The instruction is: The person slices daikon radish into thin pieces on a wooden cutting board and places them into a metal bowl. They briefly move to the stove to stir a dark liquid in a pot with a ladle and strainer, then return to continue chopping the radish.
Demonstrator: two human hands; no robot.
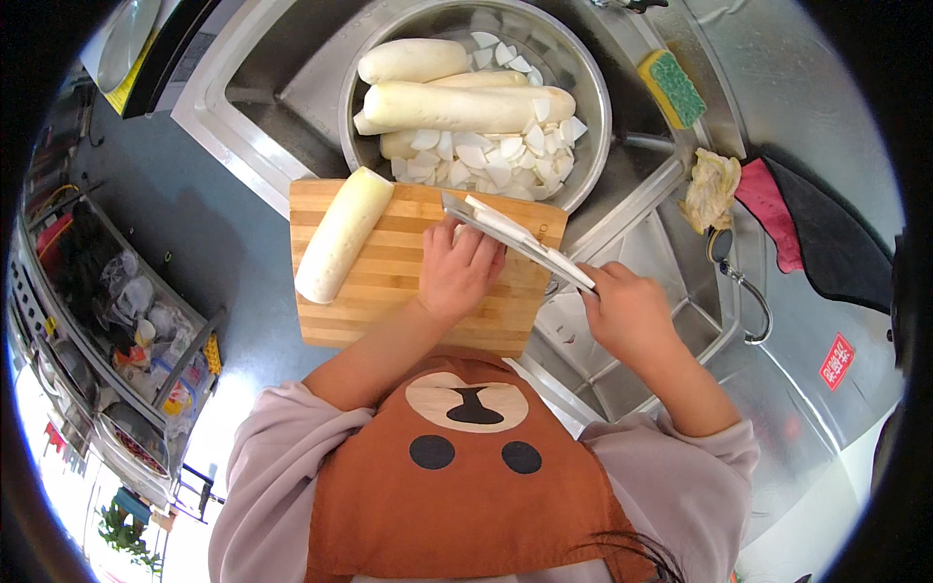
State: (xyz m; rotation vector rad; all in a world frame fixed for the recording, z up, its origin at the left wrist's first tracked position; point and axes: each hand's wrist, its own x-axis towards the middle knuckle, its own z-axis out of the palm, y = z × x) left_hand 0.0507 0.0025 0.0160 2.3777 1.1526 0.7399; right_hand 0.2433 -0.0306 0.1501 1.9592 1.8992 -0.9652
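Note:
My right hand (633,312) grips a kitchen knife (503,237) at its handle end, with the blade slanting up and left over the cutting board. White radish slices (510,224) cling along the far side of the blade. My left hand (461,268) is on the wooden cutting board (397,291), fingers curled close to the blade. A bit of white radish (458,231) shows between those fingers; the rest of it is hidden. To the left, a thick peeled length of white radish (344,237) lies slanted on the board.
A steel bowl (602,109) in the sink holds whole radishes (466,106) and many cut slices (503,157). To the right are a second basin (681,273), a sponge (672,89), a crumpled cloth (711,191) and a hose (758,306). A loaded rack (175,350) stands at left.

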